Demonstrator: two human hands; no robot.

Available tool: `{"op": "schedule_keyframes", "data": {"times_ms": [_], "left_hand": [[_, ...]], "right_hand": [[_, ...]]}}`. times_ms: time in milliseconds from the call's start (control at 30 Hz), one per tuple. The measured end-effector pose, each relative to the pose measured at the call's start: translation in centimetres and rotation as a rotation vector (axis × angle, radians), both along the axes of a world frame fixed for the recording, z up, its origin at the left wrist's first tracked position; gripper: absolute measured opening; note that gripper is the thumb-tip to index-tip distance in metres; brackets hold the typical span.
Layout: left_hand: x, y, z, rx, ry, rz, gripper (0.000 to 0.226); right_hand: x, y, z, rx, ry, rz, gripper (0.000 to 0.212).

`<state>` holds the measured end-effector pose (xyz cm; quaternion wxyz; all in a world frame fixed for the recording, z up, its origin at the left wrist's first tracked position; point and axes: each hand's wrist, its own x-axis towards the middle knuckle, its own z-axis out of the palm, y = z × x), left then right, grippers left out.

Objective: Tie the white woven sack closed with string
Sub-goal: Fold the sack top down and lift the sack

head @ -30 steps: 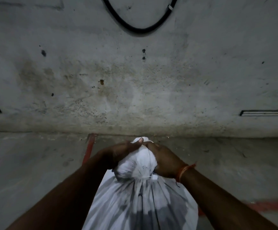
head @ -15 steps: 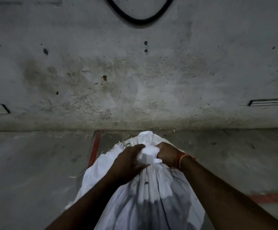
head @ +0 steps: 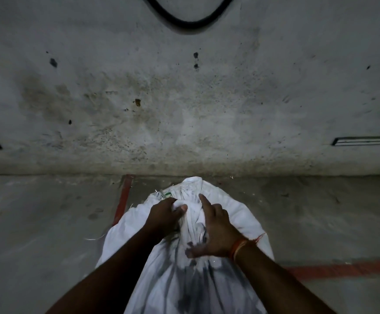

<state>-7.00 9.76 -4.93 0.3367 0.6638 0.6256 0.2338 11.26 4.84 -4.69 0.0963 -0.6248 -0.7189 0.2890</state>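
The white woven sack (head: 241, 214) leans away from me toward the wall, its gathered neck (head: 192, 189) pointing at the wall's foot. My left hand (head: 165, 215) grips the bunched neck from the left, thumb on top. My right hand (head: 216, 230) lies over the neck from the right. Its index finger is straight along the fabric, its other fingers are curled on the folds, and its blurred thumb is spread low. An orange thread band (head: 241, 248) circles that wrist. I cannot make out a string at the neck; thin frayed strands (head: 92, 239) stick out at the sack's left.
A stained concrete wall (head: 184, 98) rises just beyond the sack, with a black cable loop (head: 189, 24) high up. Red painted lines (head: 123, 198) mark the grey floor (head: 37, 223) left of the sack and at the right (head: 343, 269).
The sack has tipped forward toward the wall. Both hands slid from its top knob to the gathered neck, and the right hand turned with its index finger stretched out.
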Motion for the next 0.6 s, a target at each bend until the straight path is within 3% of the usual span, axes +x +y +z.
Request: {"op": "schedule_keyframes", "data": {"times_ms": [133,267,367,467,533,600], "left_hand": [[0.1,-0.3,-0.8,-0.018,-0.038,0.064,0.023],[-0.5,-1.4,-1.5,-0.117,-0.242,0.124,0.021],[-0.8,-2.2,-2.5,0.191,0.059,-0.022,0.028],[-1.8,-3.7,-2.9,0.422,0.436,-0.155,0.053],[-3.1,-4.9,-3.4,0.430,0.598,-0.233,0.072],[-4.5,-6.1,-4.1,0.314,0.613,-0.340,0.094]], "right_hand": [[-1.2,-1.7,-2.2,0.207,-0.163,-0.089,0.144],[-1.1,-1.8,-2.9,0.169,-0.203,-0.067,0.138],[-0.3,-1.7,-3.1,0.096,-0.099,0.017,0.136],[0.9,-1.9,-2.7,0.134,-0.087,0.066,0.094],[1.6,-2.3,-2.3,0.193,-0.188,0.107,0.092],[2.1,-2.7,-2.1,0.157,-0.234,0.192,0.103]]}}
